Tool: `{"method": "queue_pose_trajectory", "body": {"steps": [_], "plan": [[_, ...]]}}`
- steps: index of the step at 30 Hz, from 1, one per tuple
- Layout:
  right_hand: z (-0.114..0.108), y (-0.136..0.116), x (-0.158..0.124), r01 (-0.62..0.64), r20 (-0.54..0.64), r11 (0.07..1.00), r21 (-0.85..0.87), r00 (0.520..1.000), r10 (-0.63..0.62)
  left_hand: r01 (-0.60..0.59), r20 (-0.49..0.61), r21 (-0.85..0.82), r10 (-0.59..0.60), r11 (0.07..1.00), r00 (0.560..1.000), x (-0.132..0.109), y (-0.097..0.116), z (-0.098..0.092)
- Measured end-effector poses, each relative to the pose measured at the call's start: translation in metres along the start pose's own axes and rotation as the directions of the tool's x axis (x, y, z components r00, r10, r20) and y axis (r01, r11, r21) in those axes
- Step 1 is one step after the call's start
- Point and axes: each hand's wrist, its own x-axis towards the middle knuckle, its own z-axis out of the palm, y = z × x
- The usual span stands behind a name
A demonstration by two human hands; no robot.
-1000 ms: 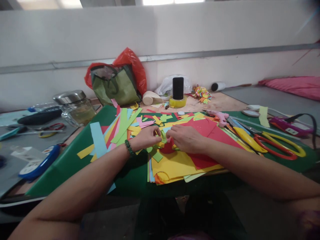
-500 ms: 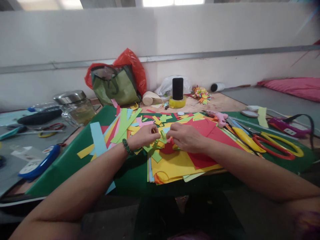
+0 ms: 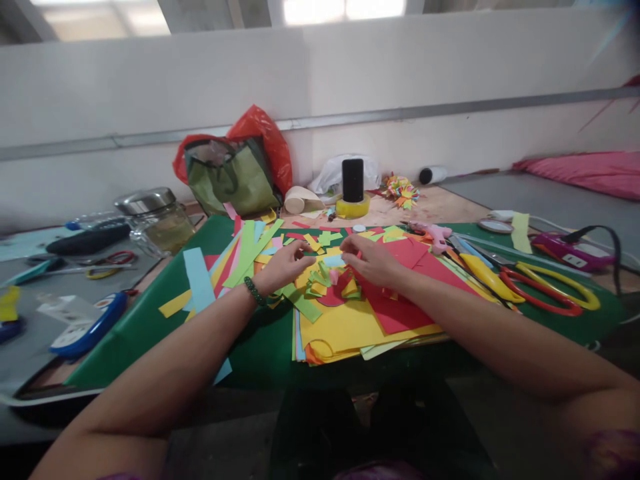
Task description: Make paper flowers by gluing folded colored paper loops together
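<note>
My left hand (image 3: 286, 268), a green bead bracelet on its wrist, hovers at the left of a cluster of curled green and yellow paper strips (image 3: 320, 279). Its fingers are bent and apart, with nothing visible in them. On the other side, my right hand (image 3: 373, 261) is held above the red paper (image 3: 400, 303), fingers loosely curled and thumb apart, apparently holding nothing. The cluster sits on a red round piece of paper (image 3: 332, 297), which lies on a stack of yellow sheets (image 3: 345, 330). A folded yellow piece (image 3: 351, 289) stands at its right.
Loose paper strips (image 3: 250, 250) spread over the green mat (image 3: 150, 320). At the right lie a pink glue gun (image 3: 435, 235) and large red-and-yellow-handled scissors (image 3: 545, 290). Behind stand a phone (image 3: 353, 180) on a yellow tape roll (image 3: 353, 207), a green bag (image 3: 233, 177) and a glass jar (image 3: 157, 223).
Both hands have drawn slightly apart from the curled strips, leaving the paper cluster more in view. The camera view has shifted slightly.
</note>
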Motion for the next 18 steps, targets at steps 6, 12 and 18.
{"method": "queue_pose_trajectory", "body": {"steps": [6, 12, 18], "plan": [[0.003, -0.006, -0.005, 0.132, 0.026, 0.991, 0.025, 0.991, -0.133, -0.162, 0.077, -0.04, 0.164, 0.986, 0.983, -0.002, -0.004, 0.008], [0.004, -0.006, -0.004, 0.143, -0.019, 0.989, 0.035, 0.99, -0.142, -0.099, 0.108, 0.032, 0.096, 0.995, 0.99, -0.002, 0.0, 0.014], [0.004, -0.008, -0.002, 0.162, -0.007, 0.987, 0.023, 0.987, -0.162, -0.088, 0.128, 0.22, 0.061, 0.971, 0.99, -0.003, 0.002, 0.022]]}}
